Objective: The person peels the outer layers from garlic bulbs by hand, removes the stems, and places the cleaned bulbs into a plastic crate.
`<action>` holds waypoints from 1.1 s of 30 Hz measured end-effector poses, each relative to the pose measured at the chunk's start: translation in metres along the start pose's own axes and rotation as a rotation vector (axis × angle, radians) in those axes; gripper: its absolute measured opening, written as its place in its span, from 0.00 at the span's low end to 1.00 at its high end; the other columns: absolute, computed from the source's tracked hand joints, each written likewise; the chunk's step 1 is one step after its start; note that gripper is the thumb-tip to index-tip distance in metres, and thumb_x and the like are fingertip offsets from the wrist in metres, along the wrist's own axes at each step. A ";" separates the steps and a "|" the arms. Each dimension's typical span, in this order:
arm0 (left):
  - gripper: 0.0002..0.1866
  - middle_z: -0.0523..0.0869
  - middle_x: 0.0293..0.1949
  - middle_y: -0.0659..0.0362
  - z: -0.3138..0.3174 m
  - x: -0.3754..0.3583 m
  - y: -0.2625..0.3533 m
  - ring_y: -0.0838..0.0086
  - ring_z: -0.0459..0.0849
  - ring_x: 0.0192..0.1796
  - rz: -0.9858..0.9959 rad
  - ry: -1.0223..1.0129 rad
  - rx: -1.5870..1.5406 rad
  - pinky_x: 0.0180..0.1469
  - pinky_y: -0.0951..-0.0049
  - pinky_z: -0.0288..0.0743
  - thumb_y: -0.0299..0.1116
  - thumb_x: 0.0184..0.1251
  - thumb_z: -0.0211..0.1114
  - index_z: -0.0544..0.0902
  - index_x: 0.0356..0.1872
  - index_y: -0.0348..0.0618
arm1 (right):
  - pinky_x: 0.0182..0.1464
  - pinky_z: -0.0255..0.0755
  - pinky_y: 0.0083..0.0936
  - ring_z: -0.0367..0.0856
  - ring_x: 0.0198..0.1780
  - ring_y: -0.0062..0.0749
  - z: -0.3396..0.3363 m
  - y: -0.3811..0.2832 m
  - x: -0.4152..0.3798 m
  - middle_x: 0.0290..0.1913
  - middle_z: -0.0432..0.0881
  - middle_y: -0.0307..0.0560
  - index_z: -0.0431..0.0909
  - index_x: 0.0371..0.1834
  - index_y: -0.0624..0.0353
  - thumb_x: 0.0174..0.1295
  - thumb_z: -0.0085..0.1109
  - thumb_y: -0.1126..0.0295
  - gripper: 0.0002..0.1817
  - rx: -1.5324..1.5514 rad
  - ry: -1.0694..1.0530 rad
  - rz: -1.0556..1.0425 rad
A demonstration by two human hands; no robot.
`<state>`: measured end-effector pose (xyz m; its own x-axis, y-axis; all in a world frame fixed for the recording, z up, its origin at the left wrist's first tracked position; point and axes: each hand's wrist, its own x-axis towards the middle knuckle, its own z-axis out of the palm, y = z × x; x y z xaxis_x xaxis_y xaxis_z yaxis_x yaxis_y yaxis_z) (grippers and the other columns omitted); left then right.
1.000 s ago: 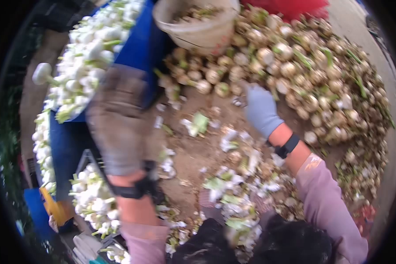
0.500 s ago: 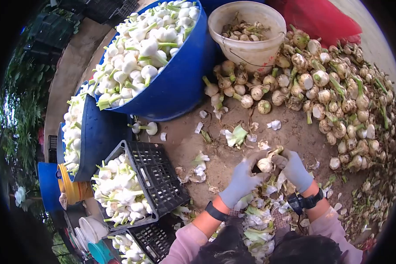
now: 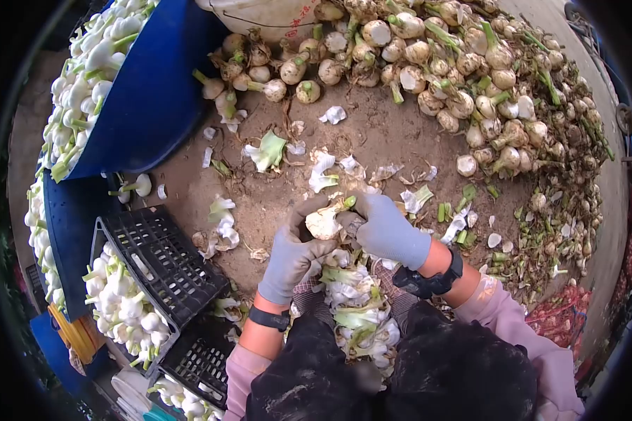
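Observation:
A fresh garlic bulb (image 3: 323, 223), with a short green stem stub and loosened pale skin, is between my two gloved hands. The fingers of my left hand (image 3: 289, 254) curl round its left and lower side. My right hand (image 3: 387, 228) is closed against its right side, by the stem; its fingertips are partly hidden. Below the hands, peeled garlic skins (image 3: 358, 309) are heaped between my legs. More skin scraps (image 3: 323, 172) lie on the soil just beyond the bulb.
Unpeeled garlic bulbs (image 3: 463, 98) are piled ahead and to the right, beside a white bucket (image 3: 260, 17). At left are a blue tub (image 3: 154, 91) of clean garlic and black crates (image 3: 168, 252) with more. A red net bag (image 3: 558, 316) lies at lower right.
The view has swung right and down, so the tubs and bucket sit farther left and higher. Both hands stay on the garlic bulb, whose outer skin now looks more peeled back.

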<state>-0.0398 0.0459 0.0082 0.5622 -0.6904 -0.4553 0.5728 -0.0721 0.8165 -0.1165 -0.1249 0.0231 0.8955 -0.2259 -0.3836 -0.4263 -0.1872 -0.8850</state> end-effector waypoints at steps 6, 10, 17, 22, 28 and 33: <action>0.35 0.79 0.55 0.56 0.005 -0.008 -0.006 0.71 0.79 0.57 -0.042 -0.006 -0.281 0.60 0.71 0.74 0.18 0.45 0.72 0.73 0.61 0.40 | 0.30 0.70 0.35 0.79 0.27 0.36 -0.007 -0.013 -0.013 0.26 0.80 0.54 0.77 0.37 0.70 0.64 0.58 0.64 0.15 0.478 -0.161 0.256; 0.33 0.80 0.53 0.57 0.001 -0.002 -0.005 0.72 0.78 0.57 -0.012 0.045 0.126 0.60 0.72 0.74 0.18 0.46 0.73 0.75 0.59 0.40 | 0.31 0.69 0.33 0.77 0.29 0.32 -0.004 0.005 -0.005 0.26 0.80 0.52 0.76 0.41 0.72 0.64 0.60 0.63 0.17 0.138 -0.112 0.174; 0.26 0.84 0.42 0.58 -0.003 -0.003 -0.003 0.75 0.82 0.33 -0.148 0.032 -0.100 0.31 0.80 0.73 0.34 0.64 0.66 0.73 0.62 0.39 | 0.37 0.72 0.37 0.79 0.34 0.49 0.007 0.025 -0.003 0.36 0.81 0.63 0.73 0.44 0.71 0.56 0.61 0.69 0.17 -0.265 0.011 -0.003; 0.43 0.83 0.38 0.56 0.004 0.005 -0.011 0.77 0.76 0.23 -0.144 -0.106 -0.397 0.26 0.80 0.71 0.70 0.69 0.38 0.58 0.72 0.44 | 0.41 0.73 0.40 0.82 0.43 0.46 0.010 0.033 -0.004 0.40 0.80 0.65 0.74 0.44 0.71 0.56 0.62 0.68 0.18 -0.574 0.135 -0.271; 0.27 0.81 0.43 0.60 0.007 0.007 -0.007 0.82 0.77 0.40 -0.067 0.080 0.206 0.38 0.82 0.73 0.31 0.71 0.55 0.61 0.70 0.41 | 0.38 0.73 0.32 0.80 0.35 0.31 0.010 0.036 0.010 0.33 0.83 0.57 0.78 0.44 0.69 0.58 0.61 0.70 0.14 0.182 -0.051 0.235; 0.19 0.82 0.45 0.57 -0.009 0.016 -0.006 0.78 0.80 0.43 0.106 0.186 0.209 0.47 0.76 0.76 0.34 0.68 0.62 0.77 0.56 0.35 | 0.41 0.74 0.31 0.80 0.34 0.30 0.015 0.018 -0.010 0.33 0.84 0.53 0.78 0.45 0.67 0.58 0.57 0.75 0.12 0.293 -0.164 0.173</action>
<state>-0.0291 0.0418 -0.0064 0.7227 -0.5600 -0.4051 0.3806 -0.1668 0.9096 -0.1312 -0.1116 0.0069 0.8320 -0.0701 -0.5504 -0.5398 0.1268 -0.8322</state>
